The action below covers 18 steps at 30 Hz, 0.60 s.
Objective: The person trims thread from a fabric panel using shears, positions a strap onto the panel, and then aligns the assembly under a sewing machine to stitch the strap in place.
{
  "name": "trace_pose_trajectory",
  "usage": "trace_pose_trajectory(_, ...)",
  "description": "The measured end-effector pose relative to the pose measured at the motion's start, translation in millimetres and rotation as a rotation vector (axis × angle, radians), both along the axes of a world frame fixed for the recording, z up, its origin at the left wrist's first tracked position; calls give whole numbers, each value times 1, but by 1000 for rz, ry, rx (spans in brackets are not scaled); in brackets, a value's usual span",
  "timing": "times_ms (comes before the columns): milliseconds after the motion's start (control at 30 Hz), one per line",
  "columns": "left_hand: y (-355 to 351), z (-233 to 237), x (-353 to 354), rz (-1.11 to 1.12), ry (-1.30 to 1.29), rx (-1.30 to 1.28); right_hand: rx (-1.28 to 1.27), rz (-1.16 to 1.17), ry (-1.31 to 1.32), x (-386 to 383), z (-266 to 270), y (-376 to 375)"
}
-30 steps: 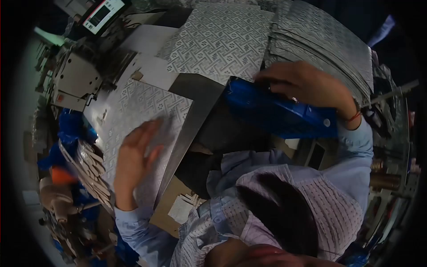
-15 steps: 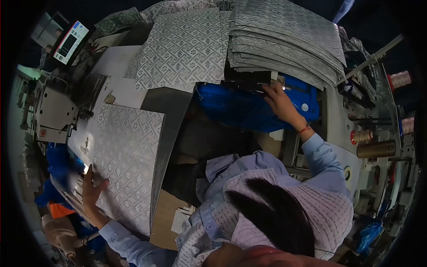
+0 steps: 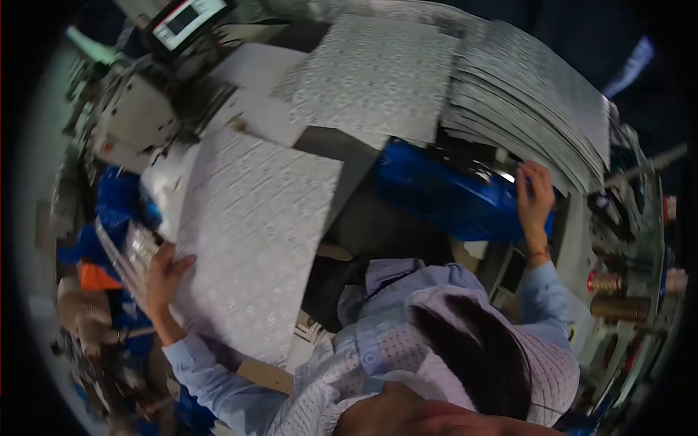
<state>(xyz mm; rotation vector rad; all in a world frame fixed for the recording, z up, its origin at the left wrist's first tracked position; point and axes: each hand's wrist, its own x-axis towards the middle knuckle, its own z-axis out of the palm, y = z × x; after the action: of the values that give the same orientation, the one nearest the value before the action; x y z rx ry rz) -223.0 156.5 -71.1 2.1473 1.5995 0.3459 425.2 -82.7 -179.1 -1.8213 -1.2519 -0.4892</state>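
A grey-white patterned fabric panel (image 3: 254, 240) lies slanted over the worktable on the left. My left hand (image 3: 163, 283) pinches its left edge, thumb on top and the other fingers partly out of sight. Over the right end of a blue plastic bin (image 3: 436, 196), my right hand (image 3: 536, 200) is raised with its fingers apart and slightly bent; nothing shows in it. Dark and shiny items at the bin's back rim are too blurred to name.
A sewing machine head (image 3: 134, 120) stands at the left beneath a lit screen (image 3: 189, 22). Behind are a patterned panel (image 3: 378, 76) and a thick stack of similar panels (image 3: 527, 102). Thread spools (image 3: 605, 281) sit at the right. A person's hair and shirt fill the lower middle.
My left hand has closed on the panel's edge, where it was beside it with fingers spread. My right hand has drawn back from the bin's rear items toward the right. The camera view has shifted.
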Motion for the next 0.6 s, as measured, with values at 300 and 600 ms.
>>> trace_pose_trajectory(300,-113,98,120,-570,373,193,-368,1234,-753,-177,250,179)
trace_pose_trajectory(600,-87,197,107,-361,178,198,-1535,1949,-192,-227,267,315)
